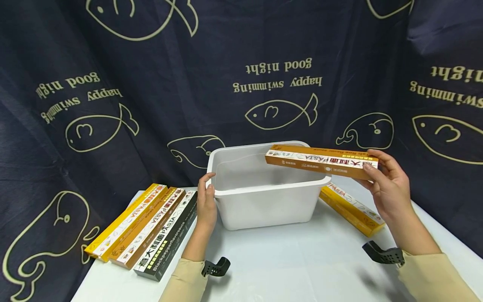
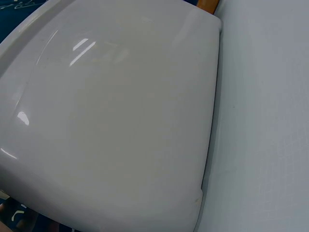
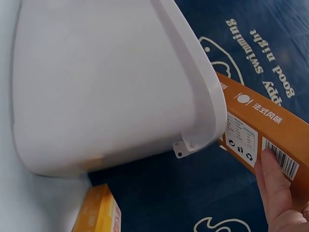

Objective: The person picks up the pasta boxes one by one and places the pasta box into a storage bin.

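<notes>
My right hand (image 1: 390, 184) grips one end of an orange-brown pasta box (image 1: 320, 161), thumb on the near side. The box is held level above the right rim of a white plastic bin (image 1: 266, 209), its far end over the bin's opening. In the right wrist view, fingers (image 3: 276, 186) lie along the side of the pasta box (image 3: 260, 121) by its barcode. My left hand (image 1: 207, 201) holds the bin's left rim, fingers hooked over the edge. The left wrist view is filled by the bin's glossy outer wall (image 2: 130, 111). What shows of the bin's inside is bare wall.
On the left of the white table (image 1: 271, 268), a yellow pasta box (image 1: 128, 222), a brown one (image 1: 149, 226) and a black one (image 1: 167, 235) lie side by side. Another yellow pasta box (image 1: 352, 209) lies right of the bin. A dark fish-print curtain (image 1: 211, 84) hangs behind.
</notes>
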{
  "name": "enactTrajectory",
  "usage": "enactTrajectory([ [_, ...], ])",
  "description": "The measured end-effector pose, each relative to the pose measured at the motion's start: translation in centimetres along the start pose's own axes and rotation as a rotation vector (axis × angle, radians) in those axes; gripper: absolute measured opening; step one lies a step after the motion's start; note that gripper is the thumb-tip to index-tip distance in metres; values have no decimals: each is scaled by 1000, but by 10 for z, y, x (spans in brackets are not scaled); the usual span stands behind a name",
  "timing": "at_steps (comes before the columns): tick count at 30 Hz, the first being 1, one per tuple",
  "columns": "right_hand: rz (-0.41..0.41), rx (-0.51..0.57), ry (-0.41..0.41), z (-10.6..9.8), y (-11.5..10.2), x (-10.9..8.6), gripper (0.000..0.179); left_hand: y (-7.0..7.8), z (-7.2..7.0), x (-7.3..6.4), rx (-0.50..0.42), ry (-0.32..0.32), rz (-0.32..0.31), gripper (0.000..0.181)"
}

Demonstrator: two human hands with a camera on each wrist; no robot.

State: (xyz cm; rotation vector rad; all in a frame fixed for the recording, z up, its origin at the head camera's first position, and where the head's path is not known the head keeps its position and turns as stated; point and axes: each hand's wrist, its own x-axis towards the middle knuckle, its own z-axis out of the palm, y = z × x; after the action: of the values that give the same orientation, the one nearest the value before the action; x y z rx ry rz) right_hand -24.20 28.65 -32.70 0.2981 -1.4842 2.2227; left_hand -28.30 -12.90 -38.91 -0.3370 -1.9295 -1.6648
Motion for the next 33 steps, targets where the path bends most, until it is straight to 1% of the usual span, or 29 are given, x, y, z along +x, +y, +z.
enactTrajectory([
  [6, 8, -87, 11, 6, 3, 3, 45, 0, 0, 0, 11, 4, 8, 46],
  [12, 19, -125, 17, 13, 6, 7, 46, 0, 0, 0, 7, 7, 10, 46],
  [19, 43, -188, 4, 19, 7, 13, 49, 0, 0, 0, -2, 4, 4, 47],
  [24, 67, -200, -21, 24, 8, 16, 49, -1, 0, 1, -1, 2, -3, 47],
  [30, 57, -181, -80, 28, 11, 21, 46, 0, 0, 0, 4, 2, -4, 46],
  [33, 59, -192, -98, 30, 13, 24, 45, 0, 0, 0, 3, 6, -2, 46],
])
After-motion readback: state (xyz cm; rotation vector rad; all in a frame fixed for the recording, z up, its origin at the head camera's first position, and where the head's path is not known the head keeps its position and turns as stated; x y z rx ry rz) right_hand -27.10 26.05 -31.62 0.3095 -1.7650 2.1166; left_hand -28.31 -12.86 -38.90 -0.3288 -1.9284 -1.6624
